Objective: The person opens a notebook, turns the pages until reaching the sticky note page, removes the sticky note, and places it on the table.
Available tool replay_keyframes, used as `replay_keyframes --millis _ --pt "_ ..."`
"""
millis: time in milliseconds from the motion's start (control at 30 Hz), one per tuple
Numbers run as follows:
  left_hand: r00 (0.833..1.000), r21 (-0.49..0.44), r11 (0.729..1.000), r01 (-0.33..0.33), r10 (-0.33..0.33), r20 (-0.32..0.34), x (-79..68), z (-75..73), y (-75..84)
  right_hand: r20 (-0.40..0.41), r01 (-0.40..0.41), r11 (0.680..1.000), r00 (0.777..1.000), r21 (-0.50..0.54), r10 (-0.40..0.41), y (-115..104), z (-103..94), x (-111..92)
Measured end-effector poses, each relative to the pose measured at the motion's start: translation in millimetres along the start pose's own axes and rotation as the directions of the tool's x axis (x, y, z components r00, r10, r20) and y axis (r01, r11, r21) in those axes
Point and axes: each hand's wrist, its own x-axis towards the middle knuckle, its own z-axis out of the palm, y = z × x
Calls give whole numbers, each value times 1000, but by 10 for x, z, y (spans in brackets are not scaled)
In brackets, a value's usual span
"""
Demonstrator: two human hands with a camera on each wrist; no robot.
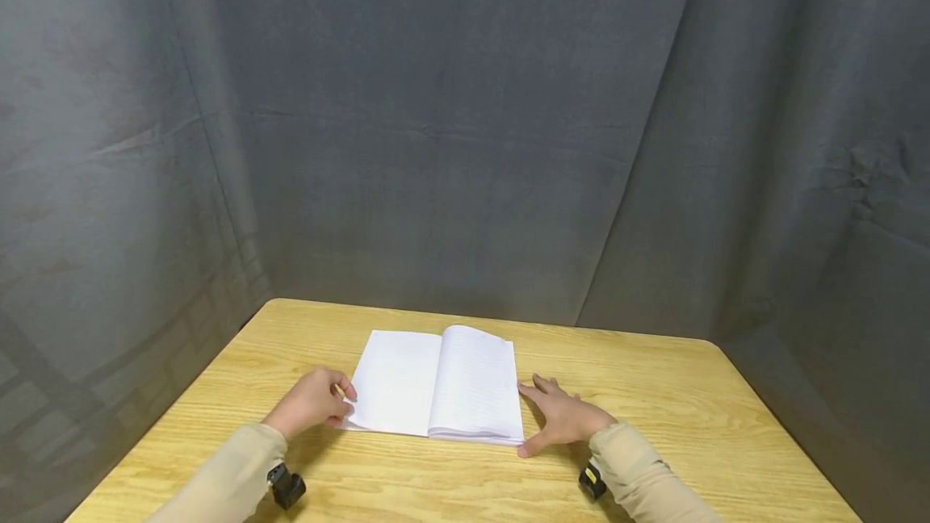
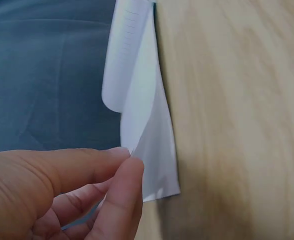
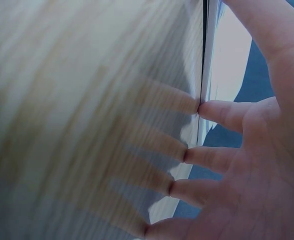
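Note:
An open notebook point(image 1: 398, 382) lies on the wooden table, its left page blank and its right pages lined and bowed upward near the spine. At the notebook's left edge, my left hand point(image 1: 314, 402) pinches the corner of a page. In the left wrist view, thumb and finger hold that page point(image 2: 137, 117) lifted off the sheet below. My right hand point(image 1: 563, 416) is at the notebook's right edge with its fingers spread. The right wrist view has its fingertips resting on the tabletop, the nearest one by the notebook's edge point(image 3: 211, 55).
The wooden table point(image 1: 654, 394) has rounded back corners. Grey cloth point(image 1: 450, 144) hangs behind it and at both sides. A small black device point(image 1: 286, 486) is strapped at the left wrist, and another point(image 1: 592, 481) at the right wrist.

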Motion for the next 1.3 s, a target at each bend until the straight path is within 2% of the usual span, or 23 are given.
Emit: replay_keyframes --millis 300,567,733,900,1167,1233,1300 --pt "1000 47 999 3 -4 28 -3 64 -117 -12 5 1000 1000 3 -5 -12 8 -5" --pt "999 55 998 33 -33 14 -5 78 -97 -5 9 1000 1000 9 -9 -8 7 1" --pt "1000 109 994 -1 0 11 5 71 -113 -3 10 1000 1000 12 -10 -5 3 -1" --pt "1000 157 988 -9 6 18 16 60 -121 1 18 1000 1000 9 -18 -10 -9 -10" --pt "1000 165 986 -7 2 30 28 49 -87 1 16 1000 1000 11 -16 -12 -21 -13" --pt "999 200 980 -14 7 38 37 40 -53 -2 10 1000 1000 12 -10 -14 -19 -15" --pt "998 270 962 -43 30 50 57 24 9 -2 8 1000 1000 15 -8 -10 -13 -11"
